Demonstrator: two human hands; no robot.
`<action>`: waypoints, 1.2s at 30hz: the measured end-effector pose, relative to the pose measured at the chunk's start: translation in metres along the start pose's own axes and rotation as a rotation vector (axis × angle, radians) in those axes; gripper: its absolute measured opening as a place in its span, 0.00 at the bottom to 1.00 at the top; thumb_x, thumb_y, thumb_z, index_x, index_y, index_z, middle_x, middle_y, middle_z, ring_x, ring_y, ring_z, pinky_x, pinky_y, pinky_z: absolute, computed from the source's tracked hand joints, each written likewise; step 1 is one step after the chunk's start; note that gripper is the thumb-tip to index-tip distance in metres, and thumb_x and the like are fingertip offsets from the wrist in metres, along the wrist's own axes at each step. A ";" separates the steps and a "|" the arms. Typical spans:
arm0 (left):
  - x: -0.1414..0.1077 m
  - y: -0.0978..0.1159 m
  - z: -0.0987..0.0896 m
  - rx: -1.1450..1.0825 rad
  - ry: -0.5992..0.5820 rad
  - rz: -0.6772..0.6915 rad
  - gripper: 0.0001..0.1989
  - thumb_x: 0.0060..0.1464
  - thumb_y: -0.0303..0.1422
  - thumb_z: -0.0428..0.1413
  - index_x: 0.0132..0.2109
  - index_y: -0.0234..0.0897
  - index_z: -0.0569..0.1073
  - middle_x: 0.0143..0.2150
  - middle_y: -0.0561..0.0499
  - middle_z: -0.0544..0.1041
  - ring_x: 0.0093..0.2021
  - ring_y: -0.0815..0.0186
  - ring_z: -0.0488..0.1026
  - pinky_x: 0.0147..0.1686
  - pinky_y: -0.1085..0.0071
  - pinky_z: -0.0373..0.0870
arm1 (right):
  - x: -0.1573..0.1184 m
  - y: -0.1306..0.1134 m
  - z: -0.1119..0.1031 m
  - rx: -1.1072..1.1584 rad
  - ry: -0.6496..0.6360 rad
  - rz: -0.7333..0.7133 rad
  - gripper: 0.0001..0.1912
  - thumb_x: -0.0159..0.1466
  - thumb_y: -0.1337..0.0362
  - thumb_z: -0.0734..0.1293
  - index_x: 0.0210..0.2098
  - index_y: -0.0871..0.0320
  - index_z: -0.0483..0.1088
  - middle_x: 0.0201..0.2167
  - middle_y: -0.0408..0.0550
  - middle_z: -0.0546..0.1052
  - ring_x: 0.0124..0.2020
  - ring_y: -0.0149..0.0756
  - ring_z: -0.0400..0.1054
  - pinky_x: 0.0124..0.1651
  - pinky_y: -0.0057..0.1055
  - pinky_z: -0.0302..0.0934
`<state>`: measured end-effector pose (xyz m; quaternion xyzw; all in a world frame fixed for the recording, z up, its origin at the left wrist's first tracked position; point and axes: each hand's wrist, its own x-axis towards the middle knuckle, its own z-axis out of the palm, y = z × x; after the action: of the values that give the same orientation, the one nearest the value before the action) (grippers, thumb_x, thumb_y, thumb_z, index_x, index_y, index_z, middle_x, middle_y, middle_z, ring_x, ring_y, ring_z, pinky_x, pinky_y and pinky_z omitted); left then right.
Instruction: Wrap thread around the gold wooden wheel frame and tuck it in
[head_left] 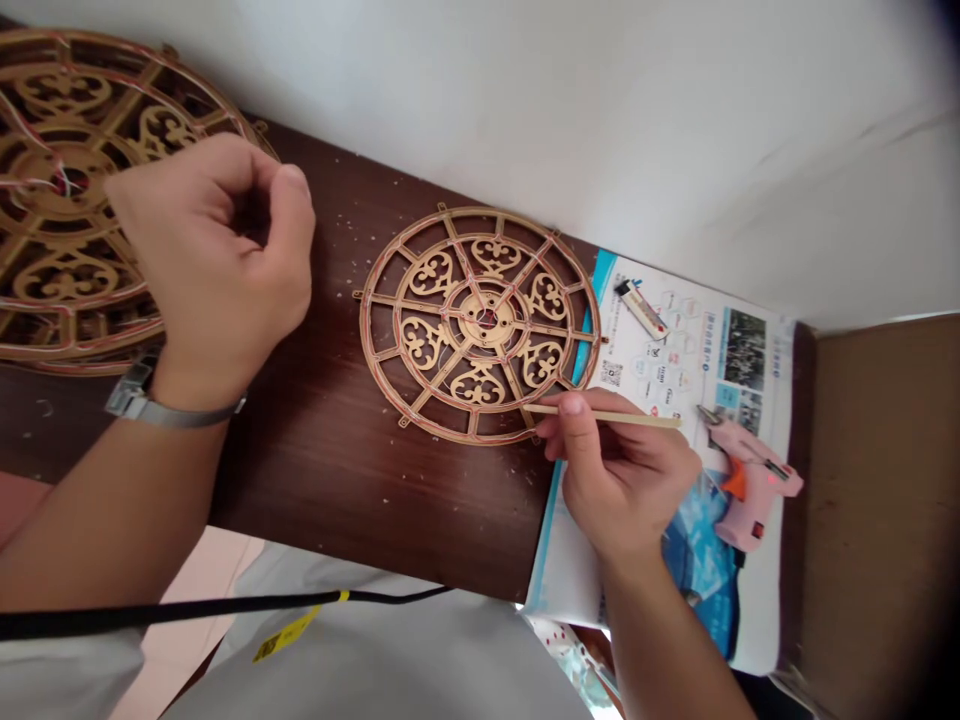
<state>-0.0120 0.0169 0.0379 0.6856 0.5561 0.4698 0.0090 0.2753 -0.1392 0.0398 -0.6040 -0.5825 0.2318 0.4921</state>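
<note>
A round golden lattice frame with wires along its rings lies flat on a dark brown table. My right hand holds a thin wooden stick between thumb and fingers, its tip at the frame's lower right rim. My left hand is raised over the left part of the table, fingers curled and thumb pressed to them; what it may pinch is too small to name. Below and behind it, at the far left, lies a larger round golden frame with wires at its centre.
A pink glue gun lies on a printed paper sheet at the right, near a white lighter. A cardboard panel stands beyond. A pale wall borders the table's back. A black cable crosses in front.
</note>
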 end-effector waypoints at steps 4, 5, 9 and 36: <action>0.002 0.008 -0.008 0.212 -0.183 0.090 0.20 0.68 0.37 0.59 0.28 0.36 0.66 0.25 0.54 0.63 0.28 0.69 0.59 0.34 0.65 0.55 | -0.001 0.000 -0.002 0.001 -0.002 -0.003 0.09 0.74 0.67 0.73 0.36 0.55 0.83 0.29 0.43 0.83 0.23 0.28 0.74 0.26 0.27 0.67; 0.002 0.009 -0.008 0.277 -0.256 0.086 0.18 0.68 0.39 0.59 0.30 0.37 0.71 0.27 0.53 0.68 0.30 0.66 0.63 0.37 0.64 0.60 | -0.001 0.000 -0.002 -0.008 -0.002 -0.004 0.08 0.74 0.67 0.73 0.36 0.55 0.83 0.28 0.43 0.83 0.22 0.28 0.73 0.26 0.27 0.67; 0.001 0.009 -0.006 0.365 -0.366 0.047 0.12 0.65 0.40 0.58 0.47 0.41 0.83 0.40 0.48 0.79 0.43 0.55 0.74 0.49 0.54 0.72 | -0.001 -0.003 -0.003 -0.044 -0.022 0.015 0.08 0.75 0.65 0.73 0.37 0.55 0.82 0.28 0.43 0.82 0.21 0.29 0.72 0.25 0.28 0.65; -0.041 0.043 0.006 -0.343 -1.059 0.718 0.19 0.56 0.36 0.77 0.51 0.40 0.81 0.71 0.42 0.75 0.74 0.44 0.67 0.74 0.44 0.65 | 0.012 0.000 -0.001 -0.038 -0.493 0.028 0.02 0.70 0.68 0.73 0.41 0.56 0.81 0.34 0.43 0.86 0.30 0.30 0.78 0.30 0.24 0.69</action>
<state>0.0272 -0.0281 0.0314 0.9555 0.1308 0.1250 0.2332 0.2790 -0.1282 0.0443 -0.5463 -0.6808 0.3679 0.3205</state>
